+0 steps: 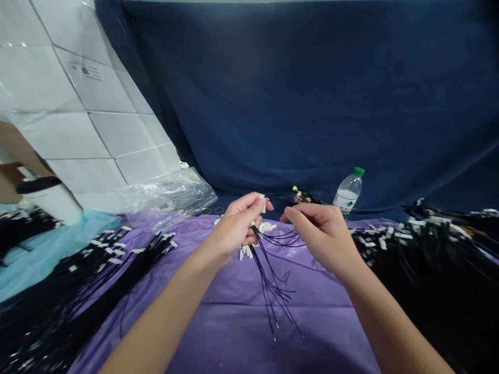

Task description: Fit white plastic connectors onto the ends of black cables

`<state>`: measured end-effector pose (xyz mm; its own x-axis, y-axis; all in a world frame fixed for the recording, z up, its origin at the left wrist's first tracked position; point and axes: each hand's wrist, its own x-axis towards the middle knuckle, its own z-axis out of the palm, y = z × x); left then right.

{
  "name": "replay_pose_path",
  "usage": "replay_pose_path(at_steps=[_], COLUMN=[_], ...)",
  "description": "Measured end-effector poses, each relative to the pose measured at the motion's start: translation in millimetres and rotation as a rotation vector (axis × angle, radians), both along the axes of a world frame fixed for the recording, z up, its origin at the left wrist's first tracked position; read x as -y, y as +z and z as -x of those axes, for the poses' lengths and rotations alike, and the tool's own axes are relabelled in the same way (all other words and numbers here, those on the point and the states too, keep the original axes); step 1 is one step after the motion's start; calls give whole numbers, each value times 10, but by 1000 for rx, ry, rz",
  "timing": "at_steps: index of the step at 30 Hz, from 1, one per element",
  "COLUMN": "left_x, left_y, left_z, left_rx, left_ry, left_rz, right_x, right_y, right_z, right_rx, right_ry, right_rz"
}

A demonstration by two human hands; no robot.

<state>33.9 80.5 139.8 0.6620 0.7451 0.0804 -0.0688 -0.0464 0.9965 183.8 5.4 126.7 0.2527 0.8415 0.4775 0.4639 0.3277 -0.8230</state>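
My left hand (237,221) is closed, pinching a small white plastic connector (263,203) between thumb and forefinger. Thin black wires (268,280) hang below it, their loose ends spread over the purple cloth. Several of these wires bend across to my right hand (322,228). That hand is also closed, thumb against forefinger, on a black wire; its tip is hidden by the fingers. A short gap separates the two hands. Beneath and behind the left hand lies a pile of white connectors (246,252).
Bundles of black wires with white connectors lie left (113,259) and right (413,259) on the purple cloth (234,322). Behind stand a water bottle (348,195), a dark blue curtain (304,93) and white boxes (70,130). A white cup (52,200) is at left.
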Motion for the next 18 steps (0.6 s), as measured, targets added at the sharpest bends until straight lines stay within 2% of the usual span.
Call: replay_pose_path(at_steps=[6, 10, 13, 18], left_x=[-16, -10, 20, 86], left_y=[-8, -56, -77, -65], left_z=[14, 5, -3, -17], left_rx=[-36, -65, -51, -54], left_ry=[31, 57, 89, 51], left_rz=[-129, -250, -270, -257], right_x=[-2, 11, 5, -29], right_y=[69, 113, 105, 36], right_z=[-31, -82, -71, 9], right_rx=[-697, -938, -890, -528], right_ry=[364, 523, 492, 243], right_rz=[310, 435, 406, 194])
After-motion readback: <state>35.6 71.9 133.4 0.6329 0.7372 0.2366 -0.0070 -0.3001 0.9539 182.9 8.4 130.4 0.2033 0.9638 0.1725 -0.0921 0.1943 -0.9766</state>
